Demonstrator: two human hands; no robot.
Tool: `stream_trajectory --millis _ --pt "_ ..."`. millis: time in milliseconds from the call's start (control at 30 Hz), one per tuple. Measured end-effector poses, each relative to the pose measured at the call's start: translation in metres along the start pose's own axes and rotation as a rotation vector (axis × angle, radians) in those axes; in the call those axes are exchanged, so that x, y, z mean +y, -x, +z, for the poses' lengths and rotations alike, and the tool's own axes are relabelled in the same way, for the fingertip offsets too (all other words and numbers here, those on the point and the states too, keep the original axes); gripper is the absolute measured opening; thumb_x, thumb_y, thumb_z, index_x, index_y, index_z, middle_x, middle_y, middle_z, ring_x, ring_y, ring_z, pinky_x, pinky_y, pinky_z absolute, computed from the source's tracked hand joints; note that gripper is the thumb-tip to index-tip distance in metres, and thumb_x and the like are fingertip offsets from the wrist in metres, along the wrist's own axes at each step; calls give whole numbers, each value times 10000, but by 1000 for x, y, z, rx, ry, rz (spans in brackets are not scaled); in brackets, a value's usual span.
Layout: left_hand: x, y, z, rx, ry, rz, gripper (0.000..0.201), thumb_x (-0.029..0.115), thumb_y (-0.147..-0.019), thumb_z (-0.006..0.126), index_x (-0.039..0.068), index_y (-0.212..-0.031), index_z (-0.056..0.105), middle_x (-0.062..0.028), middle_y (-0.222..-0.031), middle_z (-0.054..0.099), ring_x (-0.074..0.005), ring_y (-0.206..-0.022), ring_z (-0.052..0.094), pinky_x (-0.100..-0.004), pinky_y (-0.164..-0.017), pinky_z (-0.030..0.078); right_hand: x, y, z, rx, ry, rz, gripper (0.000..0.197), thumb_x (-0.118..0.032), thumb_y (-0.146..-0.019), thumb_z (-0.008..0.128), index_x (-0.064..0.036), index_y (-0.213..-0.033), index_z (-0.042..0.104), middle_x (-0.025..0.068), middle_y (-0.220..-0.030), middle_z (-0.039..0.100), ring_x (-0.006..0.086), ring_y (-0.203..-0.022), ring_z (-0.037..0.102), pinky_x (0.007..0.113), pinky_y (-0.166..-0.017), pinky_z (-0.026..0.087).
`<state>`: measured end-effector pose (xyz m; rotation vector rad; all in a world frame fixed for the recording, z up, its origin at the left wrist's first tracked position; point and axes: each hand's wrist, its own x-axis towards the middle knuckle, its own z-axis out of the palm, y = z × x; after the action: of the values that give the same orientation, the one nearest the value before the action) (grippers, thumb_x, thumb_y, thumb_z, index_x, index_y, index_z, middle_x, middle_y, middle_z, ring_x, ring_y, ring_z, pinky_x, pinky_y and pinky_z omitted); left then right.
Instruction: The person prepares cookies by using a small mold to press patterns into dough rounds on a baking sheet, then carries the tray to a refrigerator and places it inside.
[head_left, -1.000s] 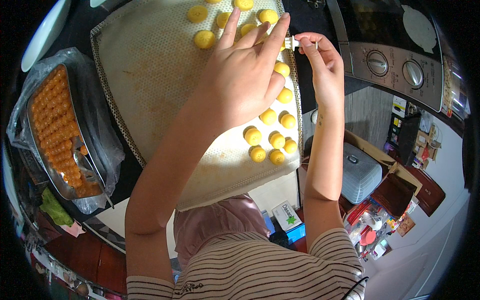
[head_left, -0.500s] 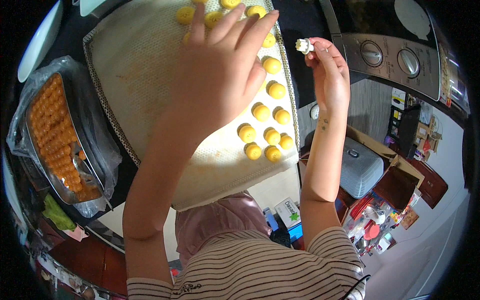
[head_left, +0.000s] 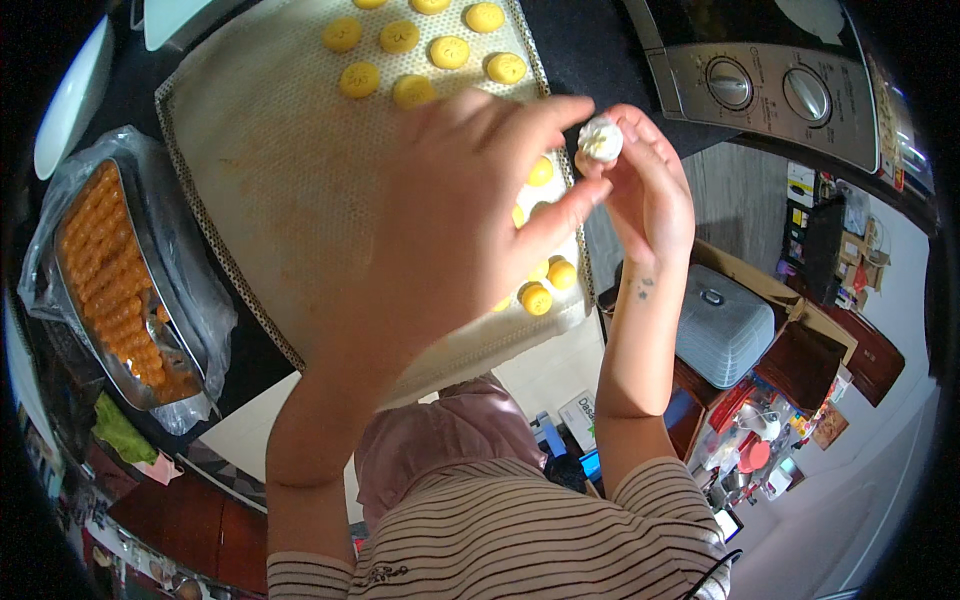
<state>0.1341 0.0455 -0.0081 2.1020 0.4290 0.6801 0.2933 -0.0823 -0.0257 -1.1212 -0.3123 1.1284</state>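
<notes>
White tool (head_left: 600, 140) pinched in right hand (head_left: 652, 190), left hand (head_left: 460, 195) spread apart, lettered box (head_left: 579, 420) at five o'clock, mat (head_left: 270, 190) ten, floor (head_left: 738, 205) two

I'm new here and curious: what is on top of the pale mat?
Round yellow pieces lie on the pale mat, toward its far end and right side. The left hand and forearm hide part of it; what lies behind them cannot be seen.

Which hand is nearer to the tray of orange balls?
Left: the left hand is mostly above the mat, right of the tray; the right hand is farther right.
</notes>
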Motion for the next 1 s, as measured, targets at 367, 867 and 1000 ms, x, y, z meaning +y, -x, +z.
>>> stream_trajectory --millis 367,867,1000 --pt "12 97 -25 -85 964 -675 243 16 -824 660 11 -1068 652 -31 -1035 673 -70 -884 565 -238 -810 442 15 86 54 -344 247 23 426 -96 -818 724 8 -1218 621 106 -1034 650 183 -923 609 305 -805 476" --pt "13 134 -51 -102 1193 -986 425 71 -865 699 67 -1218 464 -68 -964 670 -95 -924 619 -230 -794 482 24 95 87 -367 733 -98 419 -44 -676 798 -26 -1076 675 103 -991 635 218 -906 606 308 -797 467" --pt "14 142 -55 -72 1267 -1020 395 73 -866 698 47 -1213 510 -87 -1009 674 -107 -937 626 -240 -815 500 29 97 97 -324 780 -133 373 -19 -669 786 -28 -1026 680 87 -965 637 213 -905 601 305 -792 466"
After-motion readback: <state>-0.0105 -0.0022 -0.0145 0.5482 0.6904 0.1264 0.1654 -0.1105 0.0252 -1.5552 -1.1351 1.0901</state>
